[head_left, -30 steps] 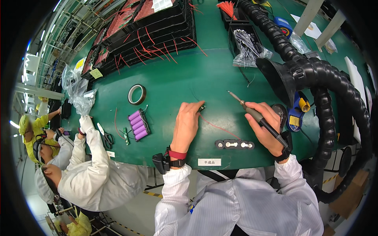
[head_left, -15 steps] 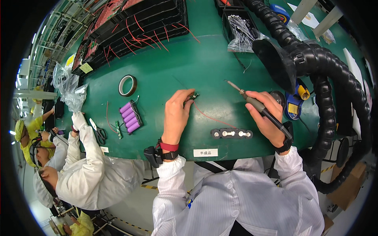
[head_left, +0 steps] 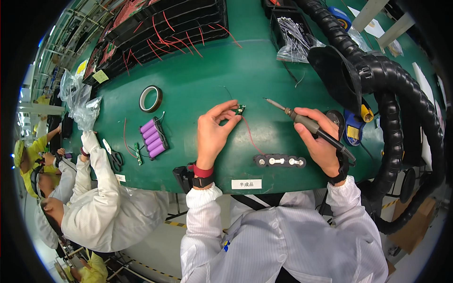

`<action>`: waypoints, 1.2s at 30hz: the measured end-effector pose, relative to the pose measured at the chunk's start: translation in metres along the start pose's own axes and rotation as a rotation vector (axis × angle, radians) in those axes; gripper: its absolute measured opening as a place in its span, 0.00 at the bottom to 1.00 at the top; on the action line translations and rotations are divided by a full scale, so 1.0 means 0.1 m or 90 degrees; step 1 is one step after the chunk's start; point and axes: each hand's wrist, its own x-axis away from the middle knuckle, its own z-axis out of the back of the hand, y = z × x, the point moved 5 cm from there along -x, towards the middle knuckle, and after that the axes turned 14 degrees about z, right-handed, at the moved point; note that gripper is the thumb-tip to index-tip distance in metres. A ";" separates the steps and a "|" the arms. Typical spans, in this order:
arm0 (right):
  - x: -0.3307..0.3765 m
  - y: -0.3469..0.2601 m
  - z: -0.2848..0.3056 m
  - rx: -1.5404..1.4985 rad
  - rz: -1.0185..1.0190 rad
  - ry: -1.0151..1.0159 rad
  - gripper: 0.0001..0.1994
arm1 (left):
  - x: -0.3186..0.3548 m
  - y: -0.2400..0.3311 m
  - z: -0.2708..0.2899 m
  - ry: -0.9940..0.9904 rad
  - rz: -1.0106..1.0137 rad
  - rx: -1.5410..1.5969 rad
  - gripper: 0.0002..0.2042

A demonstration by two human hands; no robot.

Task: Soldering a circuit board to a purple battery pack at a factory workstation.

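Between thumb and fingers, my left hand (head_left: pixel 215 129) pinches a small green circuit board (head_left: pixel 240 109) above the table. A thin red wire (head_left: pixel 250 132) runs from the board down toward a black battery holder with silver contacts (head_left: pixel 280 161) lying near the table's front edge. My right hand (head_left: pixel 321 139) grips a soldering iron (head_left: pixel 306 123), its metal tip pointing up and left, apart from the board. To the left lie a pack of purple battery cells (head_left: pixel 153 137) and another small green board (head_left: pixel 138 153) beside a red wire.
A roll of tape (head_left: pixel 150 99) and scissors (head_left: pixel 112 154) lie to the left, near a co-worker's gloved hand (head_left: pixel 91 141). Black trays (head_left: pixel 165 37) with red wires stand at the back. On the right are a black flexible duct (head_left: pixel 387 70), a blue soldering stand (head_left: pixel 353 127) and a bin of cable ties (head_left: pixel 292 35).
My left hand has shifted slightly right and turned, so more of the circuit board shows. The soldering iron's tip has moved a little left with my right hand nearly still.
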 end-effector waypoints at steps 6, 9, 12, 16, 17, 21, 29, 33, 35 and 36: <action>-0.01 0.05 -0.13 0.000 0.018 -0.019 0.15 | -0.01 -0.07 -0.06 -0.042 0.040 0.151 0.21; -0.06 0.03 -0.20 0.001 0.082 -0.029 0.15 | -0.02 -0.12 -0.09 -0.082 0.067 0.226 0.22; -0.04 0.05 -0.24 -0.021 0.073 -0.016 0.15 | 0.01 -0.10 -0.10 -0.114 0.104 0.248 0.23; -0.03 0.09 -0.26 -0.047 0.057 -0.013 0.14 | 0.01 -0.11 -0.08 -0.133 0.122 0.294 0.23; -0.03 0.10 -0.26 -0.047 0.050 -0.012 0.14 | 0.01 -0.10 -0.09 -0.142 0.131 0.299 0.23; -0.03 0.13 -0.31 -0.048 0.071 -0.026 0.14 | 0.03 -0.09 -0.09 -0.149 0.146 0.295 0.23; -0.03 0.14 -0.30 -0.058 0.026 -0.018 0.14 | 0.02 -0.10 -0.12 -0.179 0.123 0.310 0.22; -0.02 0.14 -0.30 -0.058 0.035 -0.022 0.14 | 0.04 -0.09 -0.11 -0.180 0.122 0.309 0.22; -0.03 0.14 -0.30 -0.057 0.040 -0.022 0.13 | 0.04 -0.08 -0.10 -0.181 0.124 0.312 0.22; -0.03 0.14 -0.30 -0.057 0.040 -0.024 0.13 | 0.04 -0.09 -0.10 -0.182 0.127 0.313 0.22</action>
